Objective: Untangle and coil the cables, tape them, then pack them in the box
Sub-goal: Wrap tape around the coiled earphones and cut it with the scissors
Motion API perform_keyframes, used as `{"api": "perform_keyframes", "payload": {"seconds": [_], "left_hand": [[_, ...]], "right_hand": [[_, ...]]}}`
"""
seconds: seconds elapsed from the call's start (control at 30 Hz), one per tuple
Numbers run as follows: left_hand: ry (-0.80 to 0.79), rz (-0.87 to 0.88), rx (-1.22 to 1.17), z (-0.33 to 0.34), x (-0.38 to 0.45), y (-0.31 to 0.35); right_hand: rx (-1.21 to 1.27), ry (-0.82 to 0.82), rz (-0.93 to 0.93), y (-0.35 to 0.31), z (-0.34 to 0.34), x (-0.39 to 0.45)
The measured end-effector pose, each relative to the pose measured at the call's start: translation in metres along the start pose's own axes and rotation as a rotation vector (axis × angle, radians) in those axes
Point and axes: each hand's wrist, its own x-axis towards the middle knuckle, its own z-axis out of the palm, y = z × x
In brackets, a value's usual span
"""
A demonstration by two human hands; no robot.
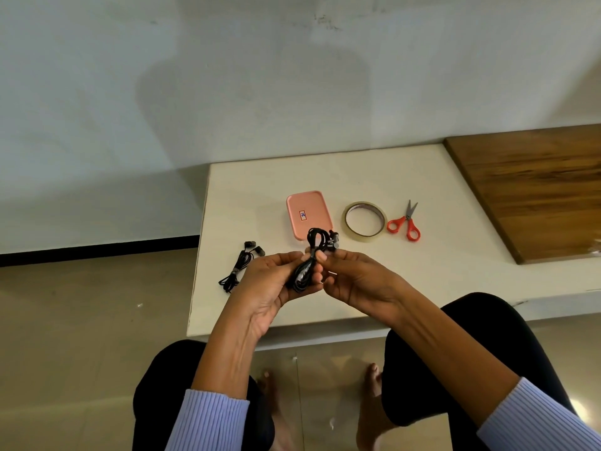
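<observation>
coiled cable | pinched between left hand and right hand

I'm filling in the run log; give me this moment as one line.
left hand + right hand: grip coiled cable | second cable: on table | box: closed | tape, scissors: untouched

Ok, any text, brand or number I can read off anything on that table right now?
Pink box: a small red, white and blue sticker on the lid, its mark too small and blurred to read.
Tape roll: printing on the inner core, too blurred to read.
Scissors, both cable bundles, table: no text visible.
</observation>
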Motion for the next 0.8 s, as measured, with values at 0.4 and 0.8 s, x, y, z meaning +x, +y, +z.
{"api": "perform_keyframes", "payload": {"seconds": [0.4,0.8], "left_hand": [[0.029,0.131,0.415,-0.007,0.000,-0.004],[-0.242,-0.086,-0.084,-0.003,-0.004,0.008]], "right_hand": [[-0.232,0.165,-0.038,0.001,-0.002,0.000],[-0.132,-0.083,-0.069,-0.013,-0.001,-0.008]]}}
